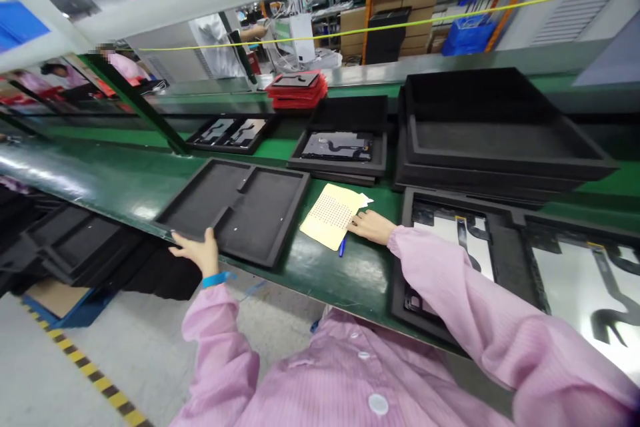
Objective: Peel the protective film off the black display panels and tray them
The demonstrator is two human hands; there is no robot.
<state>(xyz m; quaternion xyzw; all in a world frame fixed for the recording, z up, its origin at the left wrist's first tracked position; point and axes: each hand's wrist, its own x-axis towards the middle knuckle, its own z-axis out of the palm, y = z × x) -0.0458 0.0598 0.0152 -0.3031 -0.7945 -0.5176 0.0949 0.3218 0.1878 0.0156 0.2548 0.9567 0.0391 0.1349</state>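
Observation:
My left hand point(197, 250) grips the near edge of an empty black foam tray point(250, 207) lying on the green conveyor belt point(325, 273). My right hand point(370, 225) rests with its fingers on the corner of a pale yellow sheet point(330, 213) printed with a grid of red dots. A blue pen point(341, 246) lies partly under that sheet. Both arms wear pink sleeves. A black tray with flat silver parts and black cables point(575, 273) sits under my right forearm.
A stack of empty black trays point(500, 140) stands at the right back. Further trays with parts point(340, 147), point(233, 132) and red trays point(297, 88) lie behind. More black trays point(80, 247) are stacked below the belt at left. Other people work far back.

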